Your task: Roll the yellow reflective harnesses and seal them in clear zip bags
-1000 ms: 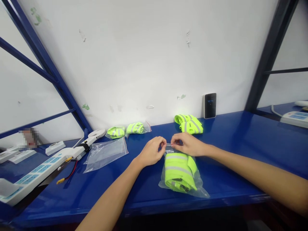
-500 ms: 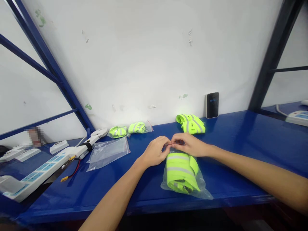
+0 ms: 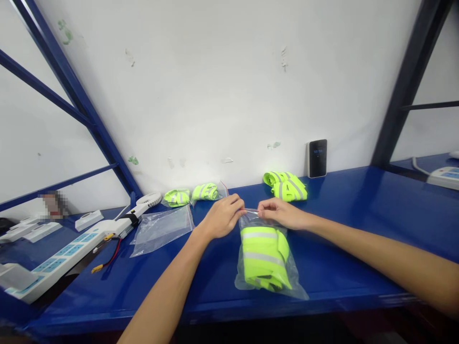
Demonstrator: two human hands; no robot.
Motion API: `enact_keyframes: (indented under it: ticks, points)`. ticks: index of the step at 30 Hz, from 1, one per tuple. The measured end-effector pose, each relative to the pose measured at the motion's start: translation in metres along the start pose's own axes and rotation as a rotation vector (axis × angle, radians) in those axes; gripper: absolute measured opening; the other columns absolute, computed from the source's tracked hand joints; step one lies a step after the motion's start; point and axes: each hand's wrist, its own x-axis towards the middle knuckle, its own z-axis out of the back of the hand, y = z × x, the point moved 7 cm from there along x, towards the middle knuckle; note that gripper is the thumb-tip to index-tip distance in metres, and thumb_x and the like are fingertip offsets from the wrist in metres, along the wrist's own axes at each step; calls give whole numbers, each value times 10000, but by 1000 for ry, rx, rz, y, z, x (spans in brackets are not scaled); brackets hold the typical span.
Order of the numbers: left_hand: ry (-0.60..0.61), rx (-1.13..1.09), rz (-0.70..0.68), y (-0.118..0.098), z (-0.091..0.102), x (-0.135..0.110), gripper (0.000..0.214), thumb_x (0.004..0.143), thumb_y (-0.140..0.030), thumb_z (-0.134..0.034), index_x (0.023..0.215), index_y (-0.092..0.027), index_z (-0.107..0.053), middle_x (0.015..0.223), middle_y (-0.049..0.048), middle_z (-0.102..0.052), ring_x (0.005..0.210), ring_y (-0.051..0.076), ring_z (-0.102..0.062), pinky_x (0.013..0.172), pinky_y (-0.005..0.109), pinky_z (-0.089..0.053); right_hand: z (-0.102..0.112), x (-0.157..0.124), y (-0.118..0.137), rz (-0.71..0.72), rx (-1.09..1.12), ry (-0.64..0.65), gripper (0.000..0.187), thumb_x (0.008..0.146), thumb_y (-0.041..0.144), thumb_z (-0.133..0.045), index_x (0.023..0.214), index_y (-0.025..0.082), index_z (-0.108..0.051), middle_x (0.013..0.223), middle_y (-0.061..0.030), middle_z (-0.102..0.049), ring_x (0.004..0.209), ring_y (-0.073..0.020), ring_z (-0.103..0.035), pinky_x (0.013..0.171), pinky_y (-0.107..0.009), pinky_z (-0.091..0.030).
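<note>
A clear zip bag (image 3: 296, 282) lies near the front edge of the blue table, its top edge toward the wall. Inside it is a folded neon-yellow reflective vest or strap bundle (image 3: 263, 255) with grey bands. My left hand (image 3: 224, 215) pinches the bag's top edge at its left corner. Farther right along the same edge, my right hand (image 3: 281, 212) pinches it too, fingertips closed. A short stretch of the edge shows between the two hands. Both hands partly cover the bag's upper end.
Flat clear bags (image 3: 163, 229) lie left of my hands. Behind them are two bagged yellow bundles (image 3: 177, 197). An unbagged yellow bundle (image 3: 286, 185) and a black-fronted device (image 3: 317, 158) stand by the wall. Leftward are a power strip (image 3: 68, 253), a small fan (image 3: 148, 199) and a red-black cable (image 3: 114, 253).
My hands, which met at the bag's top edge, are now apart. The left hand has moved left along it, and the bag has shifted slightly left.
</note>
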Motion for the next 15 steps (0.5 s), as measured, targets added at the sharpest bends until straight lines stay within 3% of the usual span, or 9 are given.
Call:
enact_keyframes:
  ticks: [5,15]
  points:
    - [-49,-13,66,21,10,-9,235,969,-295,-370,846,-190,-540,857,46,-527,785,183,-494,719,309,-389,8,-2,1,16,16,-26,293,837,403,-558,660,174,-518,550,58,-408,509,-89,-365,501,-233,-277]
    - [-89,2,89,38,17,-13,235,970,-273,-365,797,-196,-504,832,32,-508,763,174,-485,718,300,-378,20,-11,9,69,-275,-57,342,885,462,-498,683,186,-494,603,49,-379,550,-110,-355,518,-253,-261]
